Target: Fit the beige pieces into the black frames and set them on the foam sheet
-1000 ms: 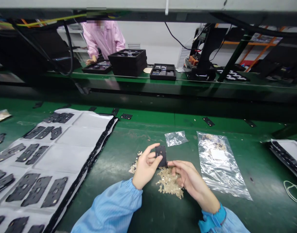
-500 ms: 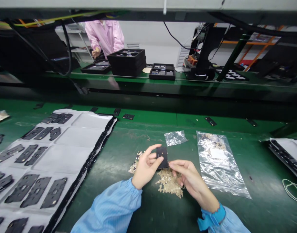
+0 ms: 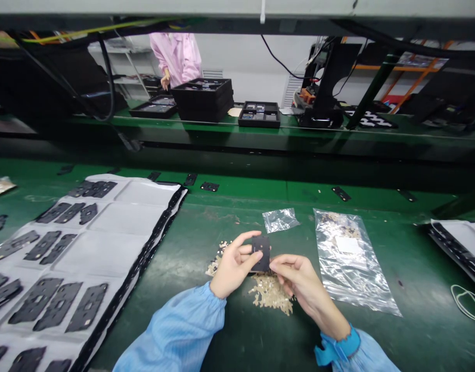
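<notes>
Leftmost, saw a white sheet (image 3: pixel 105 253) spread over the green bench (image 3: pixel 206 227), set with rows of flat black parts (image 3: pixel 47 244). Further back, past a second bench, glimpsed a person in a pink coat (image 3: pixel 179 54) just beside a stack of black trays (image 3: pixel 204 98). Nearer and toward the middle, held a small black plate (image 3: pixel 261 253) clear of the bench in the left hand (image 3: pixel 231 266), fingers (image 3: pixel 243 249) curled shut on its left edge with the forefinger arched over the top. Directly beneath, noted a heap of small tan pieces (image 3: pixel 270 295) on the bench, partly under both hands. Just right of the plate, had the right hand (image 3: pixel 299 281) with thumb and forefinger pinched together against the plate's lower right corner; could not tell about anything tiny between them. Beyond, spotted a small clear bag (image 3: pixel 280 220), then a larger clear bag (image 3: pixel 351 263) lying flat. Far right, made out another stack of sheets (image 3: pixel 458 248) and a pale loop (image 3: pixel 468 302).
</notes>
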The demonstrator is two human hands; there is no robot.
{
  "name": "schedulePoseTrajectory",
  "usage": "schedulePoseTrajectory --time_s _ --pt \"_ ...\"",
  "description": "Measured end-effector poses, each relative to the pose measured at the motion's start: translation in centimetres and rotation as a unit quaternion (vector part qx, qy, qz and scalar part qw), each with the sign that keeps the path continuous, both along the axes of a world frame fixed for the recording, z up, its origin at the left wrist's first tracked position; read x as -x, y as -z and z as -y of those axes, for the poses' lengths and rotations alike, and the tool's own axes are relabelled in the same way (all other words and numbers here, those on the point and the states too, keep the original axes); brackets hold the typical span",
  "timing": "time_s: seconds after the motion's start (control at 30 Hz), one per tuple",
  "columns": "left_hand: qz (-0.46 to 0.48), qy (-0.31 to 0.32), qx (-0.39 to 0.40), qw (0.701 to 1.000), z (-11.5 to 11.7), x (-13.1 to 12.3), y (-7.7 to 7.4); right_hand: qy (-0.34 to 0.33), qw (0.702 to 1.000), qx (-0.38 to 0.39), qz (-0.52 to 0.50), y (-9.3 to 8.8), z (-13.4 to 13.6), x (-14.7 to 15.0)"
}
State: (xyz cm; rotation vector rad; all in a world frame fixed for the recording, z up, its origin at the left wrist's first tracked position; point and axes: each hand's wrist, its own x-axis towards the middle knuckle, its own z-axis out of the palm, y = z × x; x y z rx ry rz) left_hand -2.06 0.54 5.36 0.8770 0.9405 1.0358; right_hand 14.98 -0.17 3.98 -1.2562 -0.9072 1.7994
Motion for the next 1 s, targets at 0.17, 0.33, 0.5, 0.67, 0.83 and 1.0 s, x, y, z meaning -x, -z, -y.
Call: schedulePoseTrajectory --time_s 0.17,0.33,0.5,0.67,0.83,1.0 --pt "0.010 0.005 0.008 1.000 0.0 0.0 0.0 -0.002 1.000 -0.002 -0.002 -0.1 0.0 0.1" --pt "0.005 0.024 0.015 1.000 0.1 0.1 0.1 -0.021 1.000 0.003 -0.012 -0.3 0.0 -0.1" --pt "-0.005 0.027 0.013 1.000 0.1 0.1 0.1 -0.043 0.999 0.006 -0.003 -0.5 -0.2 -0.2" --pt "-0.019 -0.081 0.006 0.997 -0.1 0.1 0.6 0.023 0.999 -0.027 -0.003 -0.7 -0.4 -0.4" --pt "-0.006 -0.163 0.014 0.987 -0.3 0.0 1.0 0.081 0.993 -0.079 0.020 -0.1 -0.1 -0.1" --pt "0.029 -0.152 0.010 0.988 0.1 -0.6 0.8 0.092 0.993 -0.071 0.033 1.1 0.6 1.1"
